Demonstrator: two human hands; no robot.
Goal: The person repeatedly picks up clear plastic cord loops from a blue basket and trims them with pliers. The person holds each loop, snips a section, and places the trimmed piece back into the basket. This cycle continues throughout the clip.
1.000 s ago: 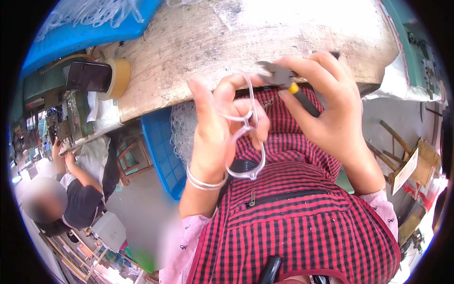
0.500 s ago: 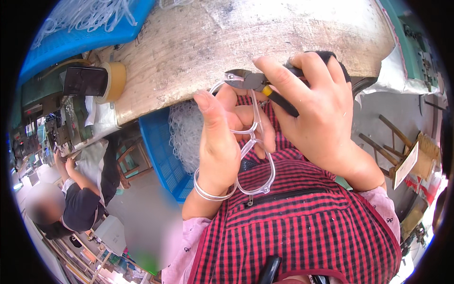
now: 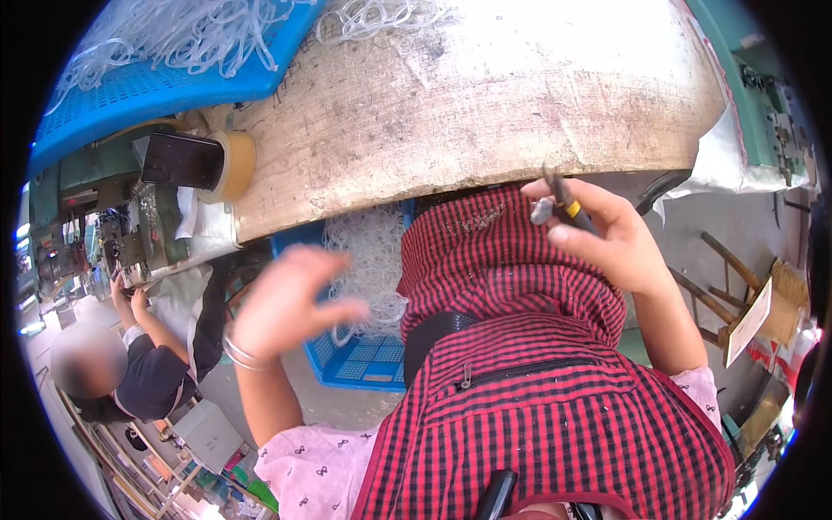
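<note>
My left hand (image 3: 286, 299) is blurred by motion, thumb apart from the fingers and nothing visible in it, at the left side of a lower blue basket (image 3: 360, 364). Clear looped plastic pieces (image 3: 368, 260) fill that basket below the table edge. A thin bangle (image 3: 241, 351) circles my left wrist. Over my lap at the table's front edge, my right hand (image 3: 615, 230) holds diagonal cutters (image 3: 575, 211) with black handles and a yellow band, jaws pointing up and away. A small grey lump (image 3: 542, 211) shows by its fingertips; I cannot make out what it is.
On the worn wooden table (image 3: 451, 104) stands another blue basket (image 3: 165, 100), heaped with clear looped pieces (image 3: 199, 39); more lie beside it. A tape roll (image 3: 238, 165) and black phone-like slab (image 3: 182, 161) sit at the left. Another person (image 3: 156, 377) works farther left. A wooden stool (image 3: 771, 321) stands right.
My left hand has let go of the clear double-looped plastic piece and swung left over the lower basket. My right hand has drawn the cutters back toward me and to the right.
</note>
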